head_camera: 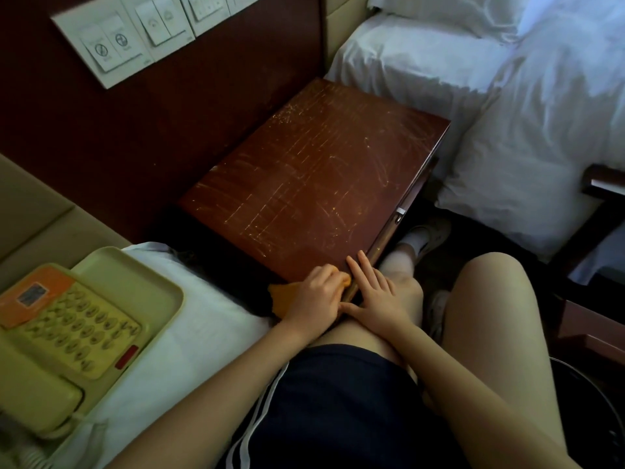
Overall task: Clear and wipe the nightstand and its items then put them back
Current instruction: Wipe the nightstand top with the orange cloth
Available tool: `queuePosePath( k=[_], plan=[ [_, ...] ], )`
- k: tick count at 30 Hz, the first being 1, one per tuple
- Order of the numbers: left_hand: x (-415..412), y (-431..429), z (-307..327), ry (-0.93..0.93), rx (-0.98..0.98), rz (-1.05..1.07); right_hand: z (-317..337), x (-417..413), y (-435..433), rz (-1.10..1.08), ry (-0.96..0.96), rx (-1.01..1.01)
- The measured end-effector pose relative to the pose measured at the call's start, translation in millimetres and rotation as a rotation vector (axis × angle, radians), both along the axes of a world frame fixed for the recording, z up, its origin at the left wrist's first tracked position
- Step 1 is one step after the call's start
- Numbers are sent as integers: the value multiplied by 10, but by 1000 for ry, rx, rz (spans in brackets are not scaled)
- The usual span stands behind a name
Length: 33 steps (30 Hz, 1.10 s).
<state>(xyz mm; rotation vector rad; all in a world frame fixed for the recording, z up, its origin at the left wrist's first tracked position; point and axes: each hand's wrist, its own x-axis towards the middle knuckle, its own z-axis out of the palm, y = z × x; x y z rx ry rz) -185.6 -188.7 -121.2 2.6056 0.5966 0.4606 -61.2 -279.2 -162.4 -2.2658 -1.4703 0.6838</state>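
2 hands meet at the near corner of the nightstand: my left hand is curled round the orange cloth, pressing it on the top, and my right hand lies flat on the front edge, fingers straight, holding nothing. I judge this the wiping step, since the top is bare and the telephone lies on the bed at my left. Next I would sweep the cloth toward the far corners.

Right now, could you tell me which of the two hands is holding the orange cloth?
The left hand grips the orange cloth at the near corner of the nightstand; the right hand rests flat beside it, fingers straight, holding nothing.
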Motion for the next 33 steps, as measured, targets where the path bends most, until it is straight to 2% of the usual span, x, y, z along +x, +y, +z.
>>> queuePosePath(
  k=[3, 7, 10, 13, 19, 21, 25, 27, 30, 33],
  plan=[
    [-97, 111, -33, 18, 1, 12, -6, 4, 1, -2, 15, -10],
    [-88, 459, -28, -22, -69, 369, -17, 6, 5, -8, 14, -7],
    [56, 470, 5, -36, -90, 473, -25, 2, 4, -13, 16, -10],
    [147, 315, -3, -39, -72, 401, -22, -3, 1, -14, 4, -4],
    [-19, 150, -57, -24, -60, 27, 0, 7, -10, 22, -48, 36],
    [-62, 262, -71, -14, -32, 46, 3, -2, -15, 17, -64, 37],
    [52, 534, -49, -19, -63, 350, 18, -19, -20, -42, -35, 40],
    [114, 514, -36, -16, -67, 437, 23, -25, -19, -59, -29, 34],
    [170, 332, -28, -43, -36, 409, 13, -31, -19, -73, -22, 33],
    [164, 174, -33, -59, -28, 241, 9, -23, -17, -65, -11, 45]
  ],
)
